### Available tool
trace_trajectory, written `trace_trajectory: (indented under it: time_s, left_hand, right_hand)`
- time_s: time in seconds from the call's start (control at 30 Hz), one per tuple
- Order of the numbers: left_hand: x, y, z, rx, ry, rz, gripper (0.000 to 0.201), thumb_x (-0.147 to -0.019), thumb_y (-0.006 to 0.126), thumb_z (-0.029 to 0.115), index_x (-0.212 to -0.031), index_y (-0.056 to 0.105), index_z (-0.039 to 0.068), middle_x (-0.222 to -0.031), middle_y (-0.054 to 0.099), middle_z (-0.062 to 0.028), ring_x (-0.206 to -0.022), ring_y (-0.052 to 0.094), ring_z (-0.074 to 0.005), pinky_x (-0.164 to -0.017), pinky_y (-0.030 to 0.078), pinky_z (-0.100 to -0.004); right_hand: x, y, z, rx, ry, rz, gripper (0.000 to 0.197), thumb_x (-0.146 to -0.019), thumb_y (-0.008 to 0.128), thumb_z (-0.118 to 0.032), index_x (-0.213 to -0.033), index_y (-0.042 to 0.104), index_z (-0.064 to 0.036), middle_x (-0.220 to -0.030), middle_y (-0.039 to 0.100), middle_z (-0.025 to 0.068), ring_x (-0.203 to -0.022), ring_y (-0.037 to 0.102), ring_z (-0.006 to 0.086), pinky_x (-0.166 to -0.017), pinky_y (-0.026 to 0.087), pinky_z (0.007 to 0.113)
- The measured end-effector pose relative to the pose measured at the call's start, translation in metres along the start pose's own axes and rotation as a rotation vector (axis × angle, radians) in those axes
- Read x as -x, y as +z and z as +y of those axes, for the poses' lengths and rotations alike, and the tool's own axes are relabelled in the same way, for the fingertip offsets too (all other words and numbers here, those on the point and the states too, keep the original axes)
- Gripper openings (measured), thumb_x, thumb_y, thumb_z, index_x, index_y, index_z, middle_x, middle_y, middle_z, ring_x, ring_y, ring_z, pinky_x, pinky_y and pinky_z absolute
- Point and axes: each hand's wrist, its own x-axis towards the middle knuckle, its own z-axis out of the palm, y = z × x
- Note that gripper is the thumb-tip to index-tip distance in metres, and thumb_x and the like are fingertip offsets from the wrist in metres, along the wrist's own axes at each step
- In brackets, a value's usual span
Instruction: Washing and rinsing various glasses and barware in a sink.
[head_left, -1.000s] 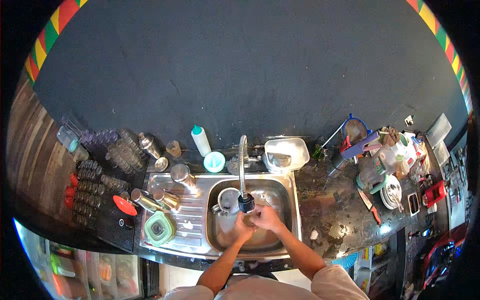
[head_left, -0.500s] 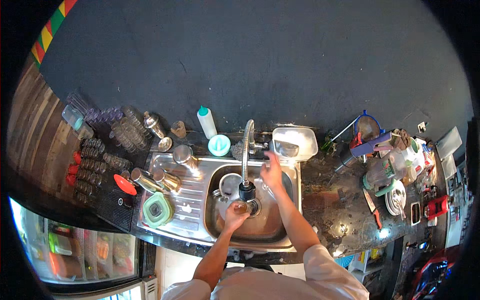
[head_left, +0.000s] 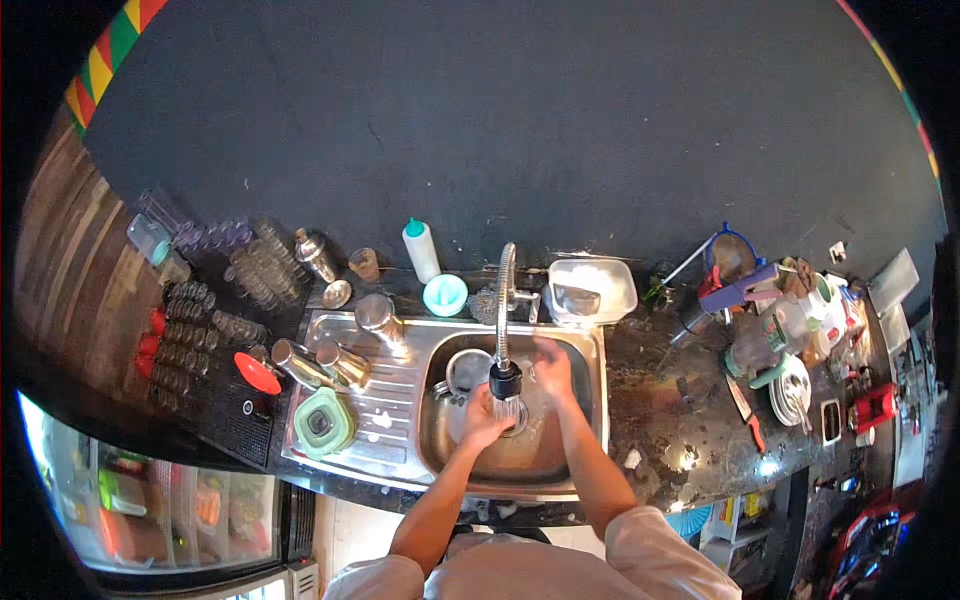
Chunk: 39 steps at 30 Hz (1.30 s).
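Right hand (head_left: 553, 375) blurred near centre, contents of the left hand (head_left: 484, 424) unclear under the tap (head_left: 506, 378), shirt (head_left: 520, 575) cut off by the lower edge, far-right clutter (head_left: 908, 368) too small to tell.

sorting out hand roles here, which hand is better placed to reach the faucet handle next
Right, most likely. The right hand looks empty and is closer to the faucet handle. The left hand is beneath the spray head; whether it holds anything is unclear.
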Motion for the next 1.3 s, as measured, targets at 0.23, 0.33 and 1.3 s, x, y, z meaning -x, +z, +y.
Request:
trace_trajectory:
  time_s: [0.23,0.33,1.3]
  left_hand:
    - [0.008,0.005,0.012,0.156,-0.111,-0.095,0.054,-0.061,0.066,-0.008,-0.111,0.049,0.004,-0.097,0.058,-0.0041,-0.085,0.058,-0.0142,-0.078,0.049,-0.0304]
    - [0.016,0.002,0.013,0.267,-0.287,-0.056,0.054,-0.063,0.063,-0.010,-0.112,0.047,0.004,-0.098,0.058,-0.0045,-0.085,0.058,-0.0145,-0.076,0.050,-0.0300]
    - [0.016,-0.002,0.010,0.355,-0.408,-0.099,0.036,-0.069,0.068,-0.002,-0.100,0.053,0.008,-0.084,0.061,-0.0011,-0.078,0.060,-0.0144,-0.068,0.048,-0.0307]
  right_hand:
    - [0.103,0.017,0.020,-0.819,0.584,0.009,0.029,-0.081,0.043,-0.011,-0.105,0.058,-0.0041,-0.084,0.061,0.0075,-0.066,0.058,0.0180,-0.057,0.051,0.029]
    - [0.117,0.028,0.014,-0.756,0.623,0.079,0.027,-0.083,0.046,-0.017,-0.104,0.058,-0.0040,-0.082,0.061,0.0081,-0.063,0.058,0.0177,-0.056,0.051,0.032]
    - [0.093,-0.012,0.009,-0.997,0.825,0.189,0.023,-0.085,0.042,-0.029,-0.084,0.055,-0.0098,-0.065,0.053,0.0024,-0.056,0.048,0.0155,-0.050,0.039,0.028]
